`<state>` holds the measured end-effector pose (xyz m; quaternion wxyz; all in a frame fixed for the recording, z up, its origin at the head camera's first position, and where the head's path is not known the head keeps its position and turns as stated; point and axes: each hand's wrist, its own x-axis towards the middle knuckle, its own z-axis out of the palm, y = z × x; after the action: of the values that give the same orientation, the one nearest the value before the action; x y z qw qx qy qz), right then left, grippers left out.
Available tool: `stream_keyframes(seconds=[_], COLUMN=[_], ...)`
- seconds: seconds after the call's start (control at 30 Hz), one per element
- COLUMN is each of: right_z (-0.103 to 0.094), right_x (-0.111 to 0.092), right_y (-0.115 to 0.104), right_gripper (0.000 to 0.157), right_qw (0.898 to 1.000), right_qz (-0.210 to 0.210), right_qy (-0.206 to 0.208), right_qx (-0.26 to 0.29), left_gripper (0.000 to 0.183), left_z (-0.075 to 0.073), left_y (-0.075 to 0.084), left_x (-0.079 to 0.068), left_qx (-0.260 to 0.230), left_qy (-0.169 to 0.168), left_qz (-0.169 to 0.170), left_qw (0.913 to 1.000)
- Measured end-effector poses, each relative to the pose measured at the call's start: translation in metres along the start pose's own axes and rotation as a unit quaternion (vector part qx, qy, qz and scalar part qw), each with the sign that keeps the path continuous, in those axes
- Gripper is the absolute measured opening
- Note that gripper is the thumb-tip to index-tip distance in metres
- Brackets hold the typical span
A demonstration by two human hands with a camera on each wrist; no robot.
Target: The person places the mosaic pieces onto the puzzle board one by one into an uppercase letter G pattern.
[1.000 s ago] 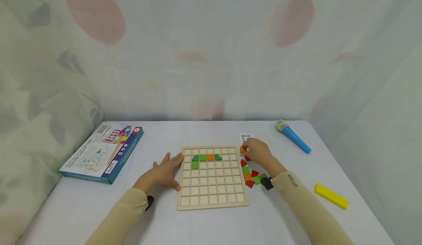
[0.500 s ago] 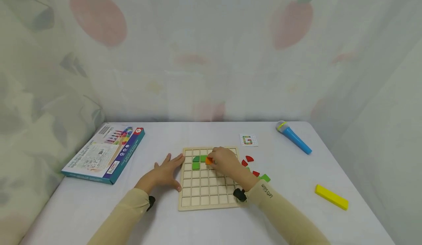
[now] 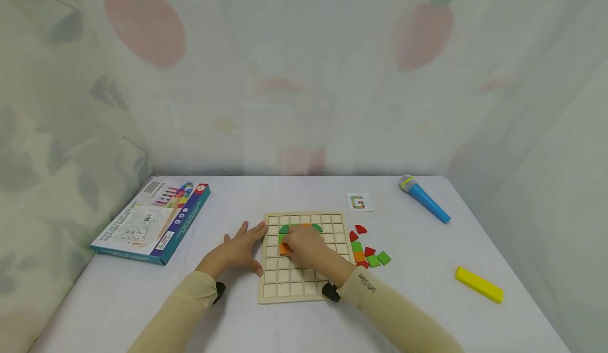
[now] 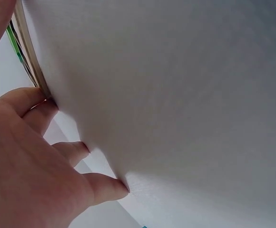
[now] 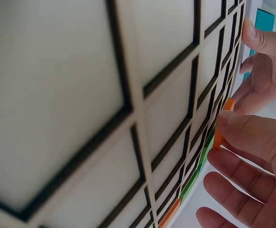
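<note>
A pale wooden grid board (image 3: 296, 289) lies on the white table. My right hand (image 3: 309, 247) is over its upper left part and pinches an orange square tile (image 3: 283, 249) between thumb and fingers. In the right wrist view the same orange tile (image 5: 222, 124) stands edge-on close over the board. Just above it sits a green square tile (image 3: 282, 238), partly hidden by the hand. Dark green quarter-round tiles lie in the row above, one of them (image 3: 316, 228) at the right end. My left hand (image 3: 239, 249) is spread, thumb and fingertips at the board's left edge.
Several loose red, green and orange tiles (image 3: 373, 261) lie right of the board. A small pattern card (image 3: 359, 202) showing a G shape lies behind them. Farther right are a blue toy microphone (image 3: 425, 200) and a yellow bar (image 3: 478, 285). A flat box (image 3: 152, 221) is at the left.
My right hand has carried an orange tile from the loose pieces on the right, leftward across the board to below the green square. My left hand stays at the board's edge.
</note>
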<state>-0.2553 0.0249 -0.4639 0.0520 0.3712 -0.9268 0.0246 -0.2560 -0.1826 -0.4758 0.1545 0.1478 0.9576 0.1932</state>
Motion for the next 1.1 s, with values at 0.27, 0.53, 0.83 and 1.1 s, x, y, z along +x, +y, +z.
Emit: stream_keyframes(seconds=[0.27,0.53,0.83,1.1], right_z=[-0.0005,0.0012,0.0025,0.002], right_x=[-0.0011,-0.0012,-0.0011,-0.0006], right_y=[-0.0052,-0.0061,-0.0067,-0.0039], right_gripper=[0.013,0.012,0.016,0.009], right_qw=[1.0,1.0,1.0,1.0], right_qz=[0.009,0.004,0.017,0.024], right_qy=[-0.011,0.001,-0.017,-0.013], right_qx=[0.001,-0.013,-0.01,-0.001], left_gripper=[0.118,0.118,0.118,0.117], left_z=[-0.0031,0.0008,0.0011,-0.0007], left_y=[0.0042,-0.0004,-0.003,-0.0015], left_x=[-0.0034,-0.0007,-0.0008,0.0009], left_qx=[-0.005,-0.005,-0.003,0.004], left_qy=[-0.003,-0.004,-0.009,-0.006], left_qz=[0.006,0.006,0.004,0.003], left_qw=[1.0,1.0,0.9999,1.0])
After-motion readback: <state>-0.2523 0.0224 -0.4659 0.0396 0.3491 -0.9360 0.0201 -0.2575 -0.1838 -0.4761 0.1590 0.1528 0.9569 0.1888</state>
